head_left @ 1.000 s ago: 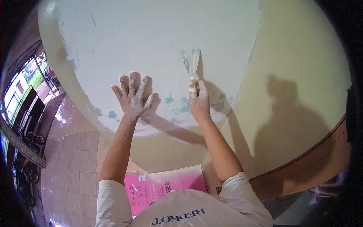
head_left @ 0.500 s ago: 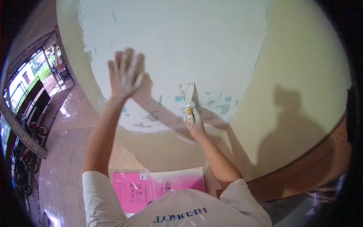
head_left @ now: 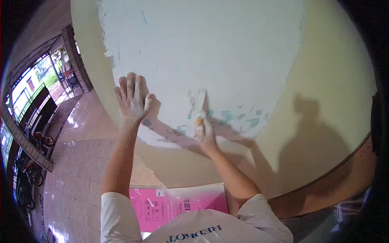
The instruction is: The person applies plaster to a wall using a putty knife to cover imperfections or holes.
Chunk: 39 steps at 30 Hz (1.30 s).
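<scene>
My left hand (head_left: 133,101) lies spread against the wall, its fingers pointing up and dusted white. It rests near the left edge of a white plastered patch (head_left: 210,48). My right hand (head_left: 206,137) grips a putty knife (head_left: 200,104) by its yellowish handle. The blade, smeared with white, points up and lies at or very near the patch's lower middle. Greenish bare spots (head_left: 227,116) show through the white around and to the right of the blade. Whether the blade's edge touches the wall is hard to tell.
Below the wall lies a flat pink-and-white printed box or sheet (head_left: 178,202), partly hidden by my shirt. A brown board (head_left: 324,178) runs along the wall's foot at right. Tiled floor (head_left: 81,170) stretches left, toward parked motorcycles (head_left: 32,170) and a doorway.
My left hand has moved down the wall and now lies flatter on it. My right hand still holds the putty knife, in nearly the same place. The view has shifted slightly.
</scene>
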### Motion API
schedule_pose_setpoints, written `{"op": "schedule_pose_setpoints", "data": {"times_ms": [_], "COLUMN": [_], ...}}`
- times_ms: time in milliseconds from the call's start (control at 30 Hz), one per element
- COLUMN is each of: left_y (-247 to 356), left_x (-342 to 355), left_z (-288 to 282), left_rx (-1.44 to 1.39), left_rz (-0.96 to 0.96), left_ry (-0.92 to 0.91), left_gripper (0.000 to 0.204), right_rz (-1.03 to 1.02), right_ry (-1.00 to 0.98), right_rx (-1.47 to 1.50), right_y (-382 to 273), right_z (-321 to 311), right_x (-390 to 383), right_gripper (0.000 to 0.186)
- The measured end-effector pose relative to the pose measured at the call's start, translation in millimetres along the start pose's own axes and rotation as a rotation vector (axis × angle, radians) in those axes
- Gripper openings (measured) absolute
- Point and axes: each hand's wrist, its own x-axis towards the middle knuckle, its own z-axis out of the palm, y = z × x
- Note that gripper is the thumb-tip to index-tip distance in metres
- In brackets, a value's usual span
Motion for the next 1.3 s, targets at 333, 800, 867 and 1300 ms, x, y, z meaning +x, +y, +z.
{"op": "schedule_pose_setpoints", "data": {"times_ms": [333, 800, 867, 1300], "left_y": [-7, 73, 98, 73], "left_x": [-15, -206, -220, -177], "left_z": [7, -25, -30, -77], "left_rx": [0.033, -0.642, -0.856, -1.222], "left_rz": [0.013, -0.005, -0.03, -0.875], "left_ry": [-0.048, -0.623, -0.585, -0.247], "left_gripper": [0.062, 0.052, 0.048, 0.039], "right_rz": [-0.042, 0.086, 0.093, -1.083], "right_ry": [-0.016, -0.063, -0.002, 0.109], "right_rx": [-0.029, -0.17, -0.101, -1.294], "right_y": [-75, 57, 98, -111], "right_z": [40, 32, 34, -69], "right_x": [53, -92, -115, 109], "right_gripper": [0.024, 0.032, 0.026, 0.036]}}
